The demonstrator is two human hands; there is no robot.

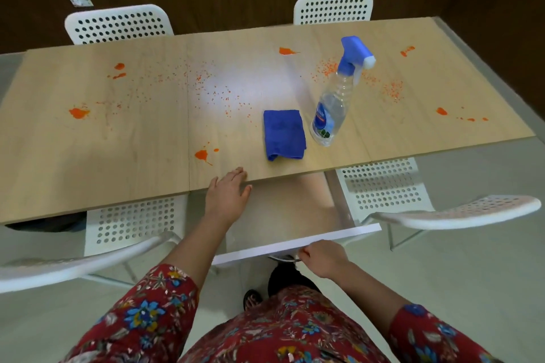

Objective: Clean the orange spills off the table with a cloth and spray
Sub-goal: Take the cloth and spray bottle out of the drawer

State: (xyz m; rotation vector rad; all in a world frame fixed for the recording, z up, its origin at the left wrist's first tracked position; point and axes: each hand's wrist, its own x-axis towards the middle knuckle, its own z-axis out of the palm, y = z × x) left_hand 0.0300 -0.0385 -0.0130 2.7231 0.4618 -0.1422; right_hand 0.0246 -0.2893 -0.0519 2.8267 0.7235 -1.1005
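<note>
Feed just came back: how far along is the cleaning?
Nothing looks wiped: orange spills dot the table. The cloth lies folded, spray stands beside it, both untouched. The left hand rests on the table edge; right hand grips the handle of the open drawer. All spraying and wiping remain.

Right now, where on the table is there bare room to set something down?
Near-left corner of the table, below the left blob, is bare; so is the strip between spray bottle and the right blob. Speckles crowd the centre behind the cloth.
</note>
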